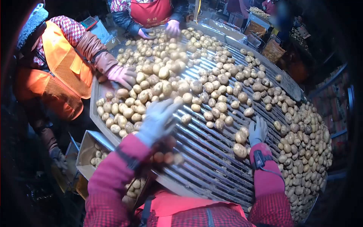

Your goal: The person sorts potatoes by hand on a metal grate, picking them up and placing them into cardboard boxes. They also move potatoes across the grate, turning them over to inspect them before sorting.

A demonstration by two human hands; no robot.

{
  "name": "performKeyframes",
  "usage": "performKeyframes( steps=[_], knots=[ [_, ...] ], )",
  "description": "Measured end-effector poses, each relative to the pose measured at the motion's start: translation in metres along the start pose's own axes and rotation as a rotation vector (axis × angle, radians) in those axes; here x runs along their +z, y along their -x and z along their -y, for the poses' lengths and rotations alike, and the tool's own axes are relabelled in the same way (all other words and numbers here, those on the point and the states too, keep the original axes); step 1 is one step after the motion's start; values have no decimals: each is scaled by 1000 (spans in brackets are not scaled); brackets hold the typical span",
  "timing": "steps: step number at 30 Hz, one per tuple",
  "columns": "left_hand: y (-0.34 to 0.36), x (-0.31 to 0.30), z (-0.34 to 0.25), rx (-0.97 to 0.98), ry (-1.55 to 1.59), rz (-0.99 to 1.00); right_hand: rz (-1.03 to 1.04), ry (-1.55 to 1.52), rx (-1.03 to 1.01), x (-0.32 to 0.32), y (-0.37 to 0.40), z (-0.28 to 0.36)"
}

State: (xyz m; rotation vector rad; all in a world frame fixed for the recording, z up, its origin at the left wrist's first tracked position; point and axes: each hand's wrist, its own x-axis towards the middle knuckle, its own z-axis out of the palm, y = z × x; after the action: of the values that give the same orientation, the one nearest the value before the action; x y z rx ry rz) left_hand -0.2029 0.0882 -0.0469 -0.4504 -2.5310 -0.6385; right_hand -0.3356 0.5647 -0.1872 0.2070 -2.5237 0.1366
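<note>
Many potatoes lie spread over a slatted metal sorting table. My left hand, in a pale glove and somewhat blurred, reaches over the slats at the near edge of the potato pile, fingers stretched out to the right. Below its wrist, a few blurred potatoes show near the table's front edge. My right hand, gloved too, lies with fingers extended on the slats. Right beside it, on its left, are a few potatoes. A dark band with a small device is strapped round my right wrist.
A large heap of potatoes fills the right side. Cardboard boxes with potatoes stand at the table's front left. A person in an orange vest works at the left; another in a red apron has gloved hands over the far potatoes.
</note>
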Motion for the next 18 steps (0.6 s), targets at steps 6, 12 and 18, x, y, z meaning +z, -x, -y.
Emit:
performKeyframes(
  steps=[6,12,18],
  knots=[
    [-132,145,50,-64,-290,336,73,48,80,-4,0,10],
    [-167,156,61,-41,-220,606,20,56,13,-10,-4,14],
    [-126,137,66,-121,-51,470,79,25,195,-5,-2,17]
  ],
)
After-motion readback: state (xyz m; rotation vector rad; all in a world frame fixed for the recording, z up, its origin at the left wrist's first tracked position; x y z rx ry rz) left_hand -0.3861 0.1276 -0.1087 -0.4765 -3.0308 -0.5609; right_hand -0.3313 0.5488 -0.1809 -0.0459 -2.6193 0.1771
